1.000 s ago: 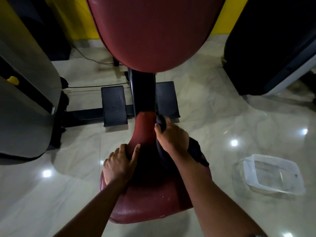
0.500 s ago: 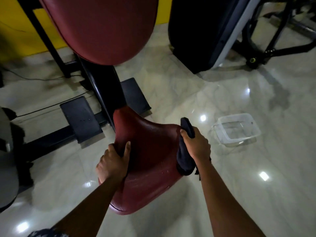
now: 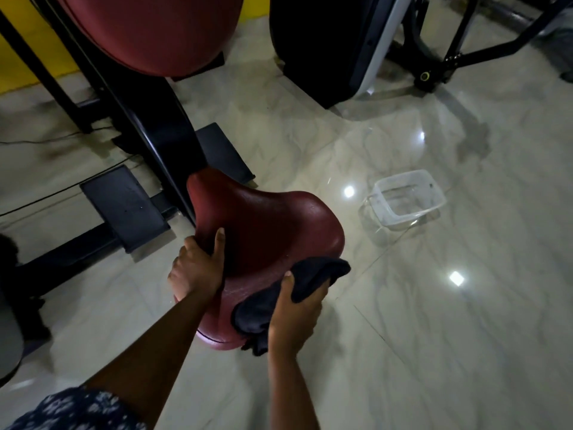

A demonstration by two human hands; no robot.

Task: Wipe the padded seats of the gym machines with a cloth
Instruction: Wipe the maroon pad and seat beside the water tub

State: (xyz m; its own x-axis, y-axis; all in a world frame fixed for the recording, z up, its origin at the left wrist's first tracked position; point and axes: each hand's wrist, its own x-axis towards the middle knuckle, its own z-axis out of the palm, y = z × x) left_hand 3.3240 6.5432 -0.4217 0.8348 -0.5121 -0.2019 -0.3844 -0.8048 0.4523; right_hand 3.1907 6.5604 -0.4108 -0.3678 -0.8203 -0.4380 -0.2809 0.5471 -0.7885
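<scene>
A dark red padded seat point(image 3: 269, 225) sits low in the middle of the head view, on a black machine post point(image 3: 161, 125). My left hand point(image 3: 197, 268) grips the seat's left edge, thumb lying on top of the pad. My right hand point(image 3: 297, 311) holds a dark cloth point(image 3: 313, 277) pressed against the seat's near right edge; the cloth bunches over the rim and hangs below my palm. A larger red back pad point(image 3: 148, 29) rises above the seat at the top left.
A clear plastic tub point(image 3: 406, 197) stands on the glossy marble floor to the right of the seat. Black footplates point(image 3: 124, 206) lie at the left of the post. A black and white machine housing point(image 3: 335, 41) and a black frame point(image 3: 449, 57) stand at the back right.
My right hand has carried the cloth from the seat's narrow front, along its right side, down to the near right edge. My view has swung right. My left hand stays on the left edge.
</scene>
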